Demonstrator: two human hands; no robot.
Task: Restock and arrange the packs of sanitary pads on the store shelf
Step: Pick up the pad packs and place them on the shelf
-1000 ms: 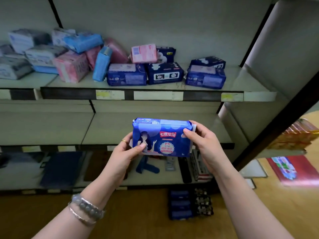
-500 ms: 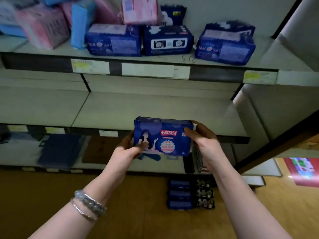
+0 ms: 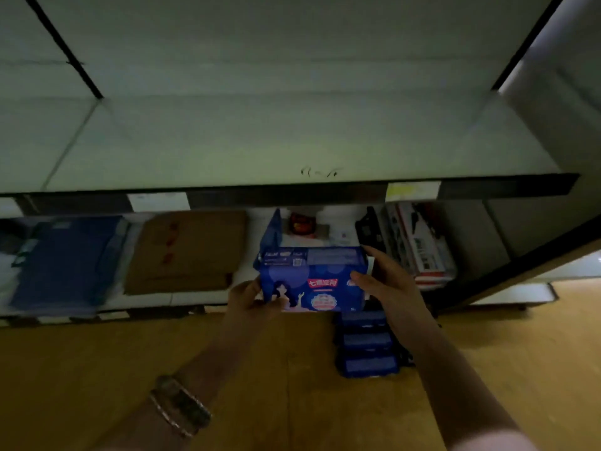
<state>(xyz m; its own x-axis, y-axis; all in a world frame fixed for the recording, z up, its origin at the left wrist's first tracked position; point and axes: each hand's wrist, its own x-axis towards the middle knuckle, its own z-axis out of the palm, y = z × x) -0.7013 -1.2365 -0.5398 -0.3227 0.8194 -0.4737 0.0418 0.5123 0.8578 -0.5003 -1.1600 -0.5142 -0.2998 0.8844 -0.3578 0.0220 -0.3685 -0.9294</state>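
Note:
I hold one dark blue pack of sanitary pads upright in front of me, its printed face with a red label turned to me. My left hand grips its lower left corner. My right hand grips its right end, thumb on the front. The pack hangs below the front edge of a bare white shelf and in front of the bottom shelf. Several more dark blue packs lie in a row on the wooden floor just under my right hand.
The bottom shelf holds a flat brown cardboard piece, a blue bag, and boxed goods at the right. A black upright slants along the shelf unit's right side. Wooden floor spreads below.
The view has dropped: the upper shelf with its packs has left the frame and the bare shelf fills the top. Both hands and the pack have moved lower, down to the bottom shelf's level.

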